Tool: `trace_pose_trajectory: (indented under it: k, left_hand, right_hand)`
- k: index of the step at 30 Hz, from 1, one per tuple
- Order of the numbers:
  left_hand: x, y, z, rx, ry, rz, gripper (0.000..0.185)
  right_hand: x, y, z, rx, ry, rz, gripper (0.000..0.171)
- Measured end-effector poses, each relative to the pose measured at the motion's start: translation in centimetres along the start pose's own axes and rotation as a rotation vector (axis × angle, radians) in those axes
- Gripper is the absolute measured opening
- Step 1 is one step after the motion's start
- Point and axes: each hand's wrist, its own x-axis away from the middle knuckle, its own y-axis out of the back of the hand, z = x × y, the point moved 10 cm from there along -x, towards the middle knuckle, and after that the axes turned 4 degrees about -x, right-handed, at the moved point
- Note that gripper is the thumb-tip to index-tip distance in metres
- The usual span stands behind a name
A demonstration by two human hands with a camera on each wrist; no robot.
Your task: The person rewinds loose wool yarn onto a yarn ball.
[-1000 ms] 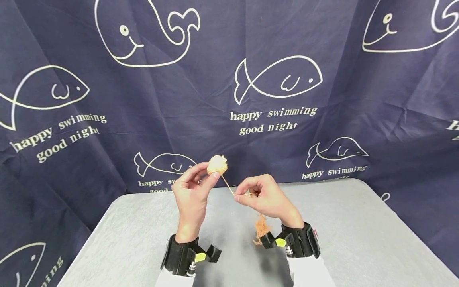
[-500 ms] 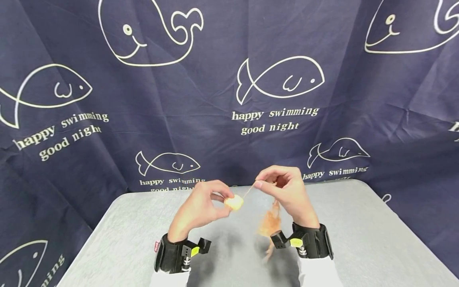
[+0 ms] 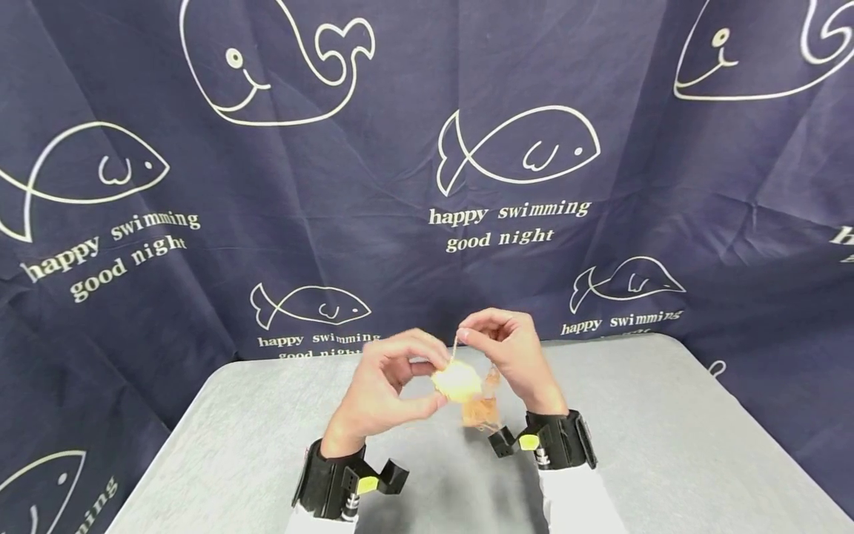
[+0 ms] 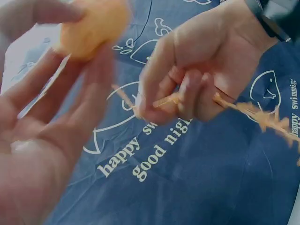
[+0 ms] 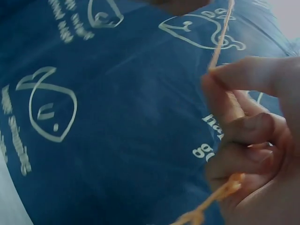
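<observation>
While the left hand (image 3: 383,389) cups a small ball of yarn (image 3: 457,381) between curled fingertips above the grey table (image 3: 667,430), the right hand (image 3: 510,354) pinches the loose strand (image 4: 164,101) tight just beside it, seemingly keeping it taut for winding, frayed tail (image 3: 482,411) dangling below

Layout of the scene. The ball of yarn (image 3: 457,381) sits between the two hands, held at the fingertips of the left hand (image 3: 385,391), just left of the right hand (image 3: 510,354). A strand (image 3: 454,348) rises from the ball to the right hand's fingertips; the loose yarn tail (image 3: 482,409) hangs below that hand, above the table (image 3: 667,437). Both hands are over the table's middle. The curtain (image 3: 400,185) hangs behind the hands and the table's far edge.
</observation>
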Motion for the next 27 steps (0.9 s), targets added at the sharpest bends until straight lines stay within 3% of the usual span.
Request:
trace_pose_trajectory:
  k: [3, 6, 10, 13, 16, 19, 22, 25, 27]
  left_hand:
    - [0.0, 2.0, -0.9, 0.020, -0.114, -0.181, 0.031]
    - [0.6, 4.0, -1.2, -0.007, -0.156, -0.380, 0.031]
    - [1.7, 6.1, -0.8, -0.114, -0.102, -0.621, 0.031]
    - [2.2, 6.7, -0.4, -0.325, -0.022, -0.685, 0.030]
    - [2.0, 6.5, 0.0, -0.613, 0.050, -0.615, 0.028]
    - [1.6, 5.8, 1.0, -0.773, 0.124, -0.469, 0.028]
    - [1.5, 4.7, 2.5, -0.771, 0.230, -0.288, 0.028]
    - [1.4, 2.9, 3.7, -0.635, 0.309, -0.077, 0.030]
    - [1.4, 1.4, 3.8, -0.521, 0.317, 0.047, 0.031]
  right_hand:
    - [0.0, -1.2, -0.6, 0.153, -0.031, 0.096, 0.007]
    - [0.3, -2.5, -0.6, 0.282, -0.021, 0.198, 0.005]
    - [1.0, -3.9, 0.5, 0.383, 0.027, 0.292, 0.012]
    - [1.3, -4.4, 1.8, 0.401, 0.066, 0.317, 0.015]
    - [1.6, -4.1, 3.2, 0.375, 0.093, 0.293, 0.016]
    - [1.7, -3.2, 4.6, 0.311, 0.124, 0.235, 0.016]
    - [1.7, -2.1, 5.6, 0.203, 0.158, 0.162, 0.017]
    - [1.5, -0.9, 5.9, 0.084, 0.178, 0.092, 0.014]
    - [1.3, -0.3, 5.5, 0.016, 0.162, 0.051, 0.012]
